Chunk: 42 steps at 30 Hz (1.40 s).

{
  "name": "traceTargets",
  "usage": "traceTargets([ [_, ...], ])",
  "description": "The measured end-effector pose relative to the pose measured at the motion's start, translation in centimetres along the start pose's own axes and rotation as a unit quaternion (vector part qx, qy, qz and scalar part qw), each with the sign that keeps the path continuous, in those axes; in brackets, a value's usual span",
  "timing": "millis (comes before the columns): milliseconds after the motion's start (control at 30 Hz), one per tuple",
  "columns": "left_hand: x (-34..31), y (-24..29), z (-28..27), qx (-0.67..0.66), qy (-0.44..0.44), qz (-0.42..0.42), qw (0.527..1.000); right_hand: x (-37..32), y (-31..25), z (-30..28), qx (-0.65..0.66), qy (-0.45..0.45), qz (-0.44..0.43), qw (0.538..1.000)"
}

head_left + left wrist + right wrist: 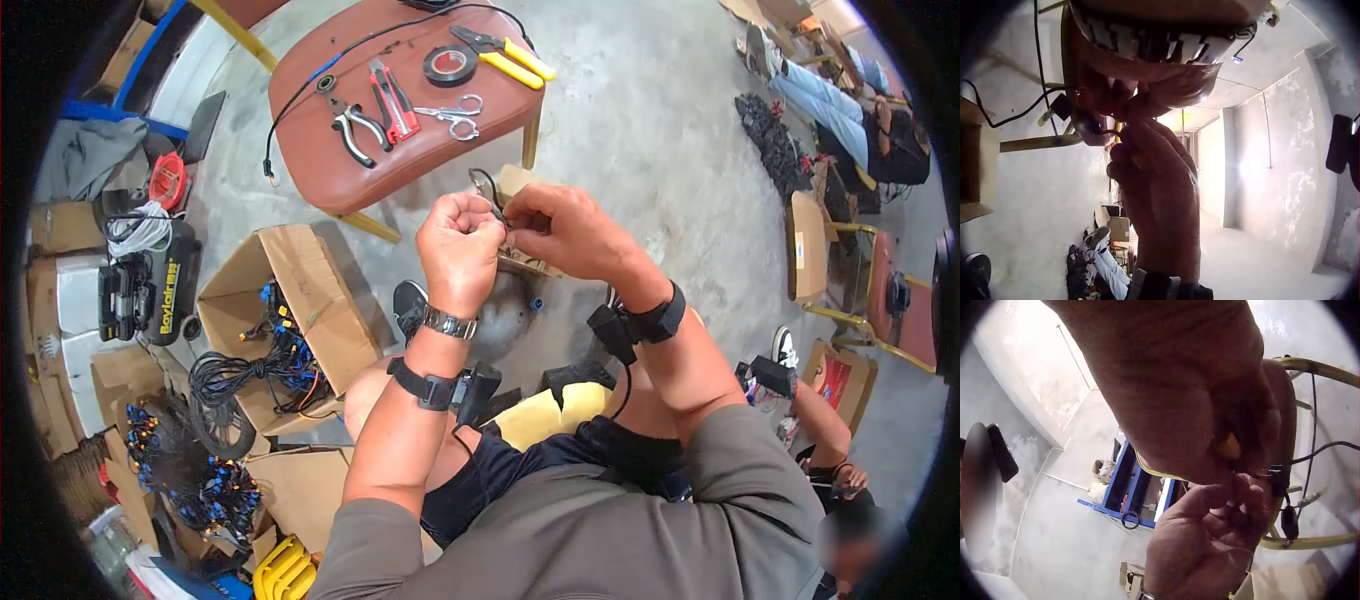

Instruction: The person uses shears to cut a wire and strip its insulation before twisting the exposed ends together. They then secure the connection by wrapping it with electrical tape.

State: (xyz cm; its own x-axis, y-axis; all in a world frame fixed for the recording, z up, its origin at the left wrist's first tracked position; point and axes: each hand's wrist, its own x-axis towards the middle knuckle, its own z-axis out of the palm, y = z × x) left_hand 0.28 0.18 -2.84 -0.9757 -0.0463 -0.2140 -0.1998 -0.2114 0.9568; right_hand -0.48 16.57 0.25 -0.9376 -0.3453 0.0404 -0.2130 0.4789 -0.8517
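In the head view my left hand (460,245) and right hand (570,230) meet in front of the stool, fingertips almost together. Fingers of both hands pinch a thin wire of a black cable (487,180), which loops up beyond them. A short reddish stretch of wire (1110,132) shows between the hands in the left wrist view. Close to the fingers in the right wrist view hangs a black connector (1279,479), the cable running off to the right. The pinched wire ends are mostly hidden by the fingers.
On the brown stool (300,150) lie pliers (358,133), a red cutter knife (394,100), scissors (458,115), black tape (450,65) and yellow-handled wire strippers (505,58). A cardboard box (320,310) of cables stands left. Another person's arm (822,425) is at right.
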Motion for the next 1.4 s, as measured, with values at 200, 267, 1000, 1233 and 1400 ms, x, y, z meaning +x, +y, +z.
traceTargets([
  [200,-0.5,-0.1,1.6,-0.018,-0.042,0.03,0.999,-1.1,0.7,-1.5,0.062,-0.009,0.035,0.997],
  [267,-0.5,-0.4,1.8,-0.003,-0.042,0.034,0.999,-1.4,0.8,-1.8,0.049,0.001,0.026,0.998],
  [1000,0.5,1.3,1.8,0.351,-0.181,0.434,0.81,-2.3,2.0,-2.2,0.083,0.011,0.008,0.996],
  [1233,-0.1,0.4,1.1,0.25,-0.155,0.256,0.921,-2.4,2.2,-2.3,0.155,-0.001,0.052,0.987],
  [1400,-0.4,-0.1,1.3,0.15,-0.108,0.107,0.977,-2.4,2.4,-1.7,0.122,0.041,0.036,0.991],
])
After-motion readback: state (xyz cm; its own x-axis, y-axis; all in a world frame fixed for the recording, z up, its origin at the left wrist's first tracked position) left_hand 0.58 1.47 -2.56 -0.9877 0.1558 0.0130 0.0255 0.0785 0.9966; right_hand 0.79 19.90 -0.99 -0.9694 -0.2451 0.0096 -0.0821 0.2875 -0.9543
